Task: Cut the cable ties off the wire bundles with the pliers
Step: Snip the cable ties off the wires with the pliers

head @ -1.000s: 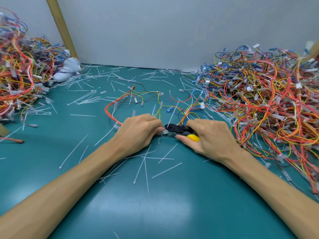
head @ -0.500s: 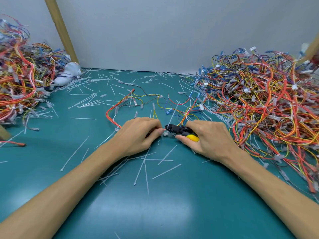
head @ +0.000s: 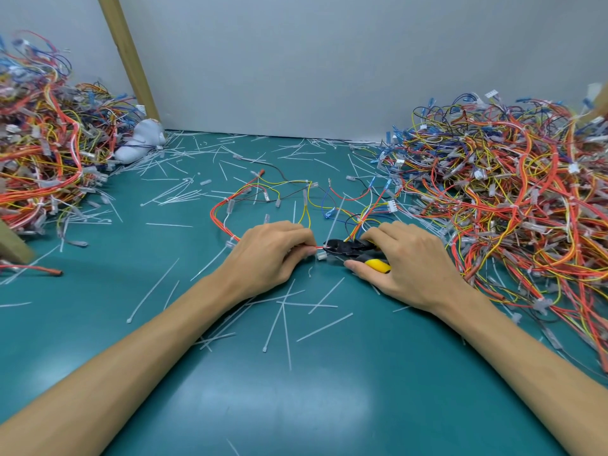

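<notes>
pinching a red wire point(head: 311, 247) taut on the table point(head: 312, 390), left hand point(head: 266, 255) feeds its cable tie point(head: 326, 247) to pliers point(head: 348, 250) gripped by right hand point(head: 408, 264); nipping only plastic should spare the insulation.

The pliers point(head: 347, 250) are largely covered by the right hand point(head: 408, 263): only the black head and a patch of yellow handle show, and what the blades enclose is too small to tell. The left hand point(head: 269, 255) hides the part of the red wire point(head: 318, 247) it pinches. The left wire pile point(head: 42, 153) and the right wire pile point(head: 513, 205) run off the frame edges.
</notes>
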